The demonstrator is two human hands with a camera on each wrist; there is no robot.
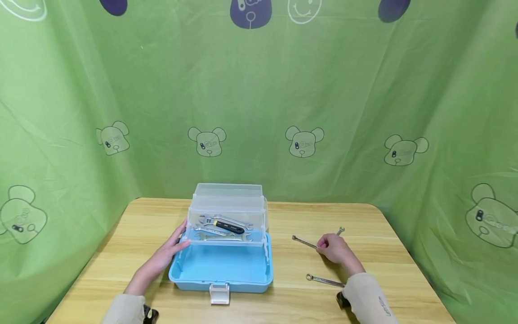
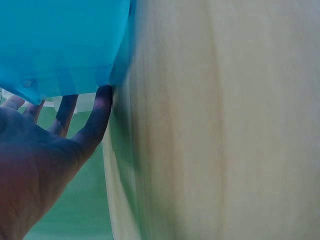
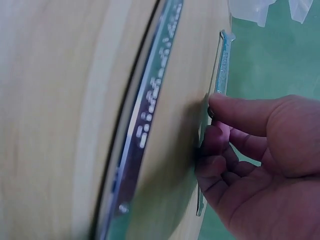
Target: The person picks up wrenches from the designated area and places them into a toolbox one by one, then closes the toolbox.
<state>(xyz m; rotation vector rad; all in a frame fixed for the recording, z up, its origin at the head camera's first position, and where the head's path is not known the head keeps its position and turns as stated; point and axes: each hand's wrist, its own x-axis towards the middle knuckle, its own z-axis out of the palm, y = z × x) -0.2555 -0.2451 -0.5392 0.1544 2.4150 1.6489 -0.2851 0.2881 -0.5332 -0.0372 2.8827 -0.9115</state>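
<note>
A light-blue toolbox (image 1: 220,286) stands with its clear trays raised. In the front tray lie several wrenches (image 1: 226,237) and a black-handled tool (image 1: 228,227). My left hand (image 1: 163,255) rests on the box's left side, thumb near the tray's corner; the left wrist view shows its fingers (image 2: 95,120) extended against the blue wall (image 2: 60,75). To the right of the box, my right hand (image 1: 335,249) pinches the near end of a silver wrench (image 1: 304,242) between thumb and fingertips. Another wrench end (image 1: 341,231) shows just behind that hand, its rest hidden.
A second silver wrench (image 1: 325,281) lies nearer the front, partly under the right forearm; it looms large in the right wrist view (image 3: 145,115). A white latch (image 1: 220,294) hangs open at the box front. Green printed curtain (image 1: 251,90) surrounds the wooden table (image 1: 291,301).
</note>
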